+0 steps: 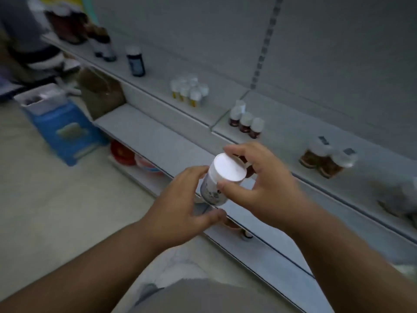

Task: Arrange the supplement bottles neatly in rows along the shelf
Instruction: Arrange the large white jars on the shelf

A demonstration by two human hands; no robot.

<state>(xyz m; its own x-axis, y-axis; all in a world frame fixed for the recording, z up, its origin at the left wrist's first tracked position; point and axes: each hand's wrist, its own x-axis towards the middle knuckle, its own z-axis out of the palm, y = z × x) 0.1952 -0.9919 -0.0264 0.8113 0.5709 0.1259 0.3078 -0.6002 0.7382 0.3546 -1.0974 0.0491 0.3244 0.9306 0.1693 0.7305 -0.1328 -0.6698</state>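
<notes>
I hold a white supplement bottle (220, 179) with a flat white lid in front of the grey shelf (293, 132), tilted toward me. My right hand (259, 186) grips it around the lid with thumb and fingers. My left hand (180, 199) touches its lower body from the left, fingers loosely spread. On the shelf stand a cluster of small white-capped yellow bottles (189, 91), three dark red bottles (247, 123) in a short row, and brown bottles (325, 159) further right. A dark blue bottle (135, 62) stands alone at the left.
Dark jars and another bottle (101, 44) stand at the shelf's far left end. A lower shelf (146, 136) runs beneath. On the floor sit a blue-and-white box (63, 129) and a brown bag (101, 91). Blurred items lie at the right edge (399, 197).
</notes>
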